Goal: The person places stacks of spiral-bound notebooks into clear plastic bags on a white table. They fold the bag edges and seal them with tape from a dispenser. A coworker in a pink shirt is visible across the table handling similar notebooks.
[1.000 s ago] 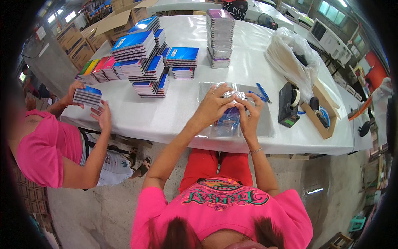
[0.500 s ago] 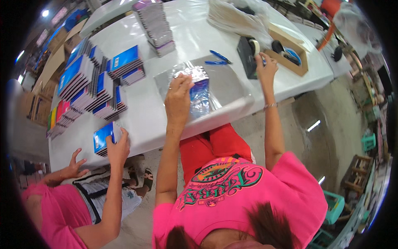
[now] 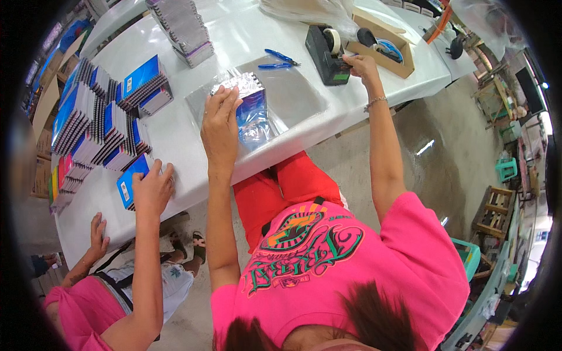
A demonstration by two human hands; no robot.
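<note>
My left hand [image 3: 221,120] lies with its fingers stretched out over a blue spiral notebook [image 3: 253,104] in shiny clear plastic film, pressing on its left side. Under the notebook is a flat stack of clear plastic sheets [image 3: 298,105] near the table's front edge. My right hand [image 3: 364,68] is at the right side of a black tape dispenser [image 3: 323,55], thumb and fingers pinched together; whatever lies between the fingertips is too small to make out. A light tape roll [image 3: 332,42] sits in the dispenser. Blue-handled cutters [image 3: 279,60] lie beyond the notebook.
At left, a co-worker's hand [image 3: 153,187] grips a small notebook stack [image 3: 130,184]. Several blue notebook piles [image 3: 96,117] stand behind it. A tall notebook stack [image 3: 181,32] rises at the back. An open cardboard box [image 3: 397,65] and plastic bag [image 3: 316,14] lie at far right.
The view has shifted, so the table's things sit further left. My right hand has moved from beside the tape roll toward the dispenser's near end. My left hand stays on the notebook.
</note>
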